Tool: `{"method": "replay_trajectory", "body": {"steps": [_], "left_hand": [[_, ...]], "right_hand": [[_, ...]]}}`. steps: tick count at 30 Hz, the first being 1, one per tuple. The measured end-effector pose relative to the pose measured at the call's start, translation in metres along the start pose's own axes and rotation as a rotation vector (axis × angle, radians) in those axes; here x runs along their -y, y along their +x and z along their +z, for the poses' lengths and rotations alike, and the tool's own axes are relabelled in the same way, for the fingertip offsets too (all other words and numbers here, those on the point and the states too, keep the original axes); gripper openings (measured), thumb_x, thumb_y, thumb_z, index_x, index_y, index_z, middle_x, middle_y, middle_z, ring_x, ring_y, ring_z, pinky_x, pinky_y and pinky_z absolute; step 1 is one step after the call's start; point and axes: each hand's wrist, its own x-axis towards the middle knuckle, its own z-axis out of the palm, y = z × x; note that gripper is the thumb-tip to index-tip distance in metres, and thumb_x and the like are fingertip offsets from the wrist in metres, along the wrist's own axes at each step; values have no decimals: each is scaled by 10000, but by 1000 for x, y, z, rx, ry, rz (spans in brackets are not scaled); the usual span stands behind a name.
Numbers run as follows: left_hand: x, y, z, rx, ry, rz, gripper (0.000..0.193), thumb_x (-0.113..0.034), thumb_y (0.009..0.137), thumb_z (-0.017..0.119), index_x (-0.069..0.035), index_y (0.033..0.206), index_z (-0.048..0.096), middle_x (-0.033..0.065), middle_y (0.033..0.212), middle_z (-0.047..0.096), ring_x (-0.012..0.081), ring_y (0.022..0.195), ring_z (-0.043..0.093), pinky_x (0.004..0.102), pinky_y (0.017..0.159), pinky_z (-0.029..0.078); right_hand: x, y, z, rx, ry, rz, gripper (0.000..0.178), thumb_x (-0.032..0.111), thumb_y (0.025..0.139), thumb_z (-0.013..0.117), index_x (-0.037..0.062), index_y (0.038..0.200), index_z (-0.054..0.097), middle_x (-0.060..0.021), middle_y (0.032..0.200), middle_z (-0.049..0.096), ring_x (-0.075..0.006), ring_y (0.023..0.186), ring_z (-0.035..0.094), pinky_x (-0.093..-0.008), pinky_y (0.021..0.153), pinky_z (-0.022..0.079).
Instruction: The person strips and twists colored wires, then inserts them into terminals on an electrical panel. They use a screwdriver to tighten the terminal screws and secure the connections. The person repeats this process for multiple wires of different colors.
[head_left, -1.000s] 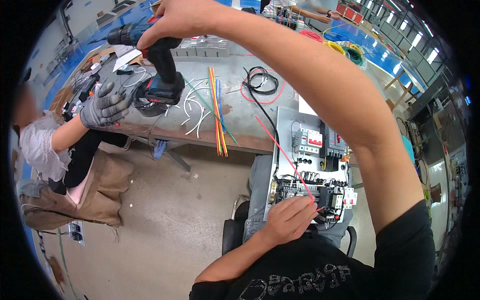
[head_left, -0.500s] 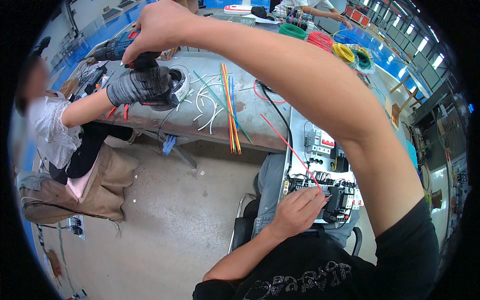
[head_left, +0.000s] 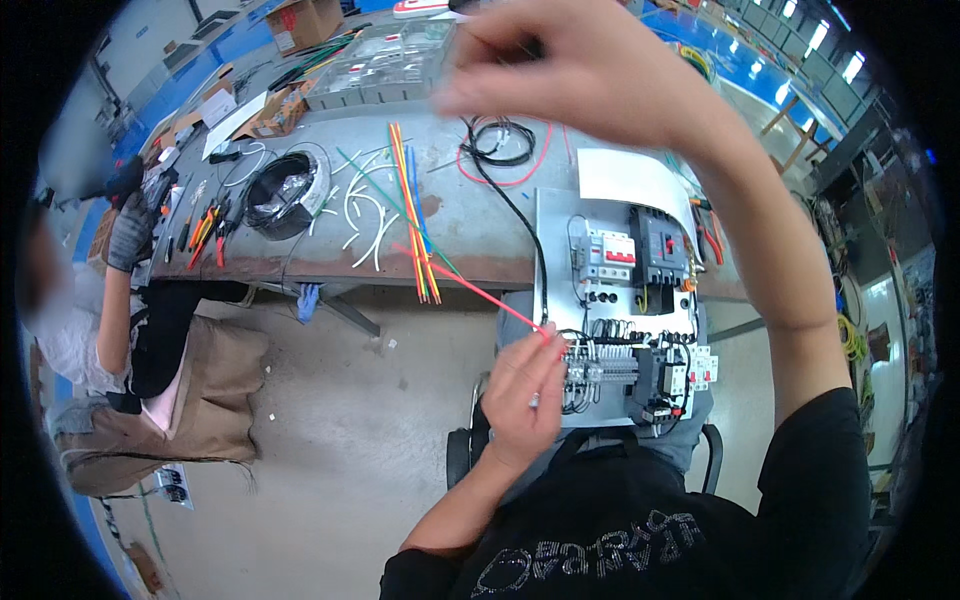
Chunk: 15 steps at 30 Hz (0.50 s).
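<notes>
My left hand [head_left: 520, 392] pinches the near end of a thin red wire [head_left: 470, 290] at the left edge of a grey electrical panel [head_left: 552, 240] that rests on my lap. The panel carries breakers [head_left: 635, 250] at the top and terminal blocks [head_left: 610, 370] lower down. The red wire runs up and left toward a bundle of coloured wires [head_left: 412, 215] on the metal table [head_left: 480, 235]. My right hand [head_left: 590, 75] is raised over the table's far side, blurred, fingers loosely apart, with nothing seen in it.
A seated person at the left reaches a grey-gloved hand [head_left: 130, 235] to the table's end. A black wire spool [head_left: 285, 185], orange-handled pliers [head_left: 205, 230], a black cable coil [head_left: 505, 140], white paper [head_left: 630, 175] and a clear parts box [head_left: 385, 65] lie on the table.
My right hand has let go of the power tool, which went to the gloved person, and has drawn back to the right. My left hand stays on the red wire.
</notes>
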Motion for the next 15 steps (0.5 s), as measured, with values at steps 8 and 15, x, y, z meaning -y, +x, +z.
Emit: {"method": "replay_trajectory", "body": {"steps": [8,15], "left_hand": [[-5,31,44,-52,-186,-177,225,17,1005,698,51,1227,708,200,1324,721,264,1217,689,402,1062,539],[-29,50,97,114,22,34,265,3,890,834,19,1122,707,195,1218,758,272,1088,744,367,960,570]], "right_hand": [[-23,-193,59,-32,395,239,259,212,837,910,40,954,755,-52,790,660,-163,690,625,-309,608,461],[-35,-245,61,-308,478,316,184,152,878,846,14,941,742,-69,793,662,-193,664,605,-326,596,452]]}}
